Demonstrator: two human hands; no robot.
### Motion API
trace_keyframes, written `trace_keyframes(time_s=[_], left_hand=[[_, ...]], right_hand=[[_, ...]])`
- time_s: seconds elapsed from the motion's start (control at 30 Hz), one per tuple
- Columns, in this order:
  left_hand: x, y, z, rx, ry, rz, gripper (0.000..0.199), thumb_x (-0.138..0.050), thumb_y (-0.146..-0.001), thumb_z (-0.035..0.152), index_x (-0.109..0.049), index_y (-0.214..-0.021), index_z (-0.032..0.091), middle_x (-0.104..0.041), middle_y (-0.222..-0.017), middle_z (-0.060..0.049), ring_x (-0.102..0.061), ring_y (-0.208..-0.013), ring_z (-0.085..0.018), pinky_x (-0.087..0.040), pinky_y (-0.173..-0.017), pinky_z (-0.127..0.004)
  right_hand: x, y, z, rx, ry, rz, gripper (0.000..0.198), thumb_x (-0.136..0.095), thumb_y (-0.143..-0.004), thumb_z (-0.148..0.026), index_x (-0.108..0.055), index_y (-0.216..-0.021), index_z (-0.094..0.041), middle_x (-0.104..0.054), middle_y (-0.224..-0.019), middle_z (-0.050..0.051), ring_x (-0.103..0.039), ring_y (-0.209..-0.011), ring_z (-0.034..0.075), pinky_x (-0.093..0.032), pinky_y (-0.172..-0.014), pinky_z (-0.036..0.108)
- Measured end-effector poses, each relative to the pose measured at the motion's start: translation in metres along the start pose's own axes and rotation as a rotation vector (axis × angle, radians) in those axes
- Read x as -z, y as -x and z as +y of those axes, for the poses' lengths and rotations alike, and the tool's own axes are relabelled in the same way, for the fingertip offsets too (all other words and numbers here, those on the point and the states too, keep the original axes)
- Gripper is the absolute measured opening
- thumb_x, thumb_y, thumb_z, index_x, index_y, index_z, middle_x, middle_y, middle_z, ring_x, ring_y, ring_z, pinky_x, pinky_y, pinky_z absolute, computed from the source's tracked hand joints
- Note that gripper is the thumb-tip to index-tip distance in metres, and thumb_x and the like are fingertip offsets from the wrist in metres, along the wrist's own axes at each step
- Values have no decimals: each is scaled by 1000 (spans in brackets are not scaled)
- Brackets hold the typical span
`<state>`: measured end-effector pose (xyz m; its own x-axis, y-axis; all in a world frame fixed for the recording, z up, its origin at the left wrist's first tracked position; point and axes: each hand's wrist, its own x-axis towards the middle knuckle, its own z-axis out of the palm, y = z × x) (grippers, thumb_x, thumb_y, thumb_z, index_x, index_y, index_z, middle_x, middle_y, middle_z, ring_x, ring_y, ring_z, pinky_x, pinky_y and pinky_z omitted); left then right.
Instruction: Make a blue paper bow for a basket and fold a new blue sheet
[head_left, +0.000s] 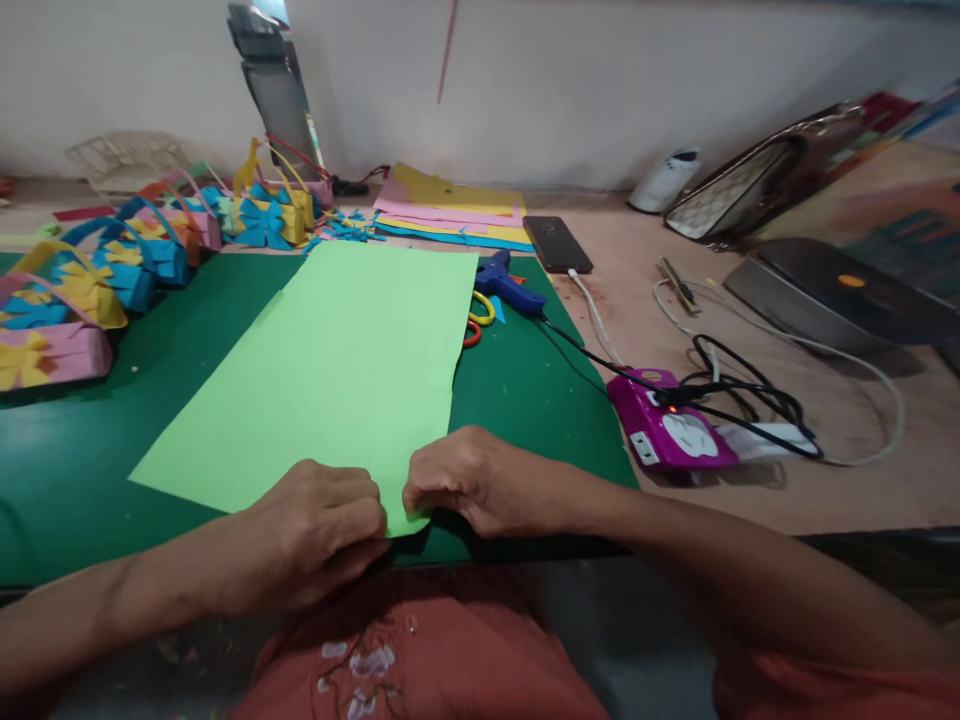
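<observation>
A large sheet of light green paper (322, 370) lies slanted over the dark green mat, its near corner close to the table's front edge. My left hand (319, 525) is closed on the paper's near edge, fingers curled under. Just to its right, my right hand (480, 480) pinches the near right corner of the same sheet. Beyond the paper's right edge, scissors with yellow and red handles (482, 310) show only in part, the rest hidden beneath the sheet. A blue glue gun (504, 285) lies behind them, its black cord running right.
Small paper baskets with bows (120, 262) line the mat's left side (45, 470). Coloured sheets (450, 205) and blue scraps lie at the back. On the right are a phone (556, 244), a magenta power strip (667, 420), tangled cables, a grey-black box (832, 300) and a bag (757, 180).
</observation>
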<state>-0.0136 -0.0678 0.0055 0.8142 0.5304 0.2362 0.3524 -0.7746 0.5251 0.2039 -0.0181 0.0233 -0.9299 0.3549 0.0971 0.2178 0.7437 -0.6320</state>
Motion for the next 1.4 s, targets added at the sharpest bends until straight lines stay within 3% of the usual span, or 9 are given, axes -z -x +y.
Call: trace_keyframes(time_s=[0.17, 0.43, 0.57, 0.67, 0.77, 0.9, 1.1, 1.4], left_hand=[[-8, 4, -9, -145, -94, 55, 25, -39, -89, 6, -41, -68, 19, -43, -62, 2, -35, -56, -13, -20, -52, -31], [-3, 4, -7, -208, -160, 67, 20, -42, -83, 3, -41, -72, 19, -43, -62, 1, -37, -57, -14, -21, -51, -31], [0, 7, -3, -245, -240, 200, 20, -43, -83, 4, -41, -71, 19, -46, -60, 1, -39, -53, -13, -25, -49, -30], [0, 11, 0, -260, -307, 308, 18, -47, -84, 7, -43, -71, 20, -51, -62, -1, -46, -53, -14, -33, -50, -28], [-4, 14, 6, -254, -361, 440, 16, -50, -84, 12, -44, -71, 20, -53, -62, -1, -51, -54, -16, -39, -52, -30], [-11, 12, 16, -196, -403, 520, 14, -51, -85, 22, -45, -73, 21, -54, -61, -2, -53, -53, -18, -42, -50, -33], [-16, 11, 20, -168, -409, 544, 15, -50, -86, 31, -46, -74, 22, -53, -60, -3, -51, -52, -19, -41, -48, -33], [-11, 8, 3, -354, -395, 428, 19, -37, -84, 13, -45, -68, 19, -49, -57, -3, -40, -46, -15, -29, -44, -30]], right_hand=[[-2, -1, 3, -4, -36, 22, 22, -51, -77, 3, -63, -80, -14, -63, -72, 1, -56, -69, 12, -39, -61, 20], [2, 0, 6, 62, -204, 52, 6, -63, -80, -8, -64, -76, -12, -62, -71, 1, -56, -66, 9, -40, -62, 19], [0, 4, 3, 63, -160, 279, 14, -67, -80, -21, -63, -69, -13, -59, -65, -1, -53, -62, 9, -37, -57, 19], [-1, 7, -5, -112, -170, 458, 28, -64, -81, -28, -57, -57, -14, -51, -53, -4, -44, -50, 6, -30, -49, 20], [-1, 9, -13, -358, -421, 329, 37, -59, -82, -33, -51, -51, -15, -45, -45, -5, -37, -43, 5, -24, -41, 18], [-6, 6, -16, -544, -898, 95, 33, -58, -80, -43, -59, -65, -14, -53, -51, -4, -45, -42, 5, -33, -40, 16], [-12, 2, -15, -541, -1131, 91, 36, -68, -70, -48, -59, -67, -14, -57, -53, -4, -49, -44, 5, -39, -42, 15], [-8, 5, -20, -493, -1155, 99, 14, -58, -75, -26, -57, -67, -15, -58, -56, -4, -51, -46, 4, -41, -47, 16]])
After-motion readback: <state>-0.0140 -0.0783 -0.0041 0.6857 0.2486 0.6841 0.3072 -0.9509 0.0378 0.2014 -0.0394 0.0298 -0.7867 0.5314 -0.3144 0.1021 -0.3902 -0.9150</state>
